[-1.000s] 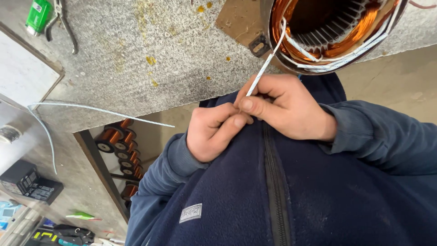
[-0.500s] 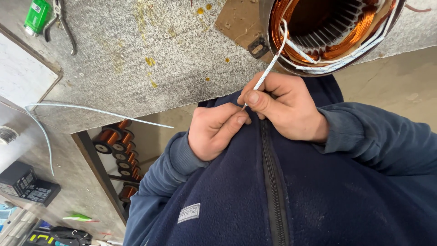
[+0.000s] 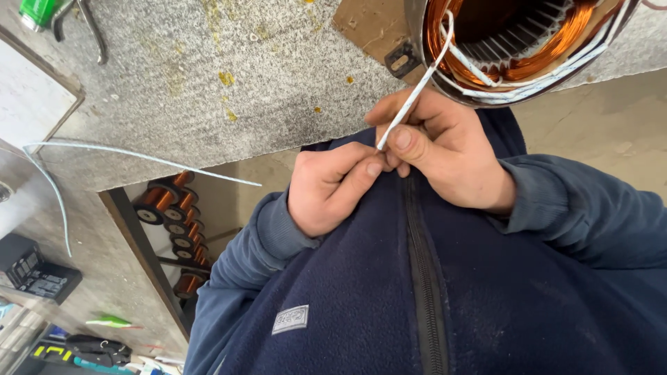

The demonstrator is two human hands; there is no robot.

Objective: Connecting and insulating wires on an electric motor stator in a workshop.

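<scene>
A motor stator [image 3: 514,48] with copper windings and white lacing sits at the bench's front edge, top right. A thin white sleeve [image 3: 415,104] runs from its winding down to my hands. My right hand [image 3: 451,156] pinches the sleeve's lower part between thumb and fingers. My left hand [image 3: 330,191] is curled shut, its thumb and forefinger pressed to the sleeve's bottom end, touching my right thumb. Both hands hover over my dark blue fleece jacket [image 3: 389,298], just below the stator.
The grey speckled bench top [image 3: 208,90] fills the upper left, with a plier handle [image 3: 87,28] and a green object [image 3: 35,10] on it. Loose white wires [image 3: 139,156] hang over the edge. Spools of copper wire [image 3: 167,208] lie on a shelf below, and a black device [image 3: 35,271] at far left.
Both hands have shifted slightly up and to the right along the sleeve, closer to the stator. The grip looks the same.
</scene>
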